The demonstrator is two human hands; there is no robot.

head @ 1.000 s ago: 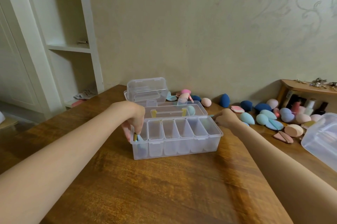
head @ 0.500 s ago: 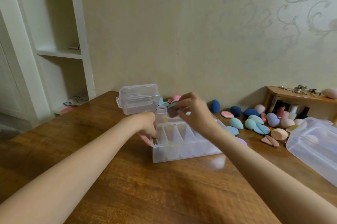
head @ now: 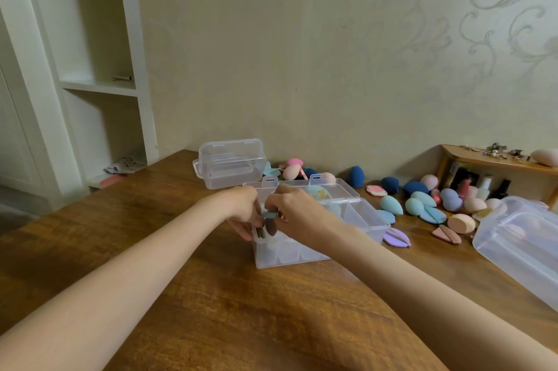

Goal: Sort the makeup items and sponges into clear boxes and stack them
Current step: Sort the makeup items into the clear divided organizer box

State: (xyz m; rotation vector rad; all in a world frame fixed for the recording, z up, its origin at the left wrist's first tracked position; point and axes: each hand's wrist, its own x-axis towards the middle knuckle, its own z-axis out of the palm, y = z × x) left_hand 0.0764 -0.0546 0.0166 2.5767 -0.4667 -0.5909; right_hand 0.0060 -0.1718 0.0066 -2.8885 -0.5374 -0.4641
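Since half a second ago the right hand (head: 297,213) has been brought down from above the divided box (head: 317,228) to that box's left end, where it now meets the left hand (head: 246,215). A brown puff (head: 270,227) is pinched in the curled right fingers and held upright over the leftmost compartment, with a small teal piece (head: 269,214) just above it. The left hand is curled round the box's left end wall; its fingertips are hidden behind the rim. The box stands on the wooden surface (head: 211,295), its lid (head: 305,186) laid open behind it. A second clear box (head: 232,162) lies behind and to the left of the divided box. Loose sponges (head: 422,204) in blue, teal and pink are scattered to the right of the divided box, a purple puff (head: 396,237) lying just beside its right end. A large clear tub (head: 522,246) sits farther right.
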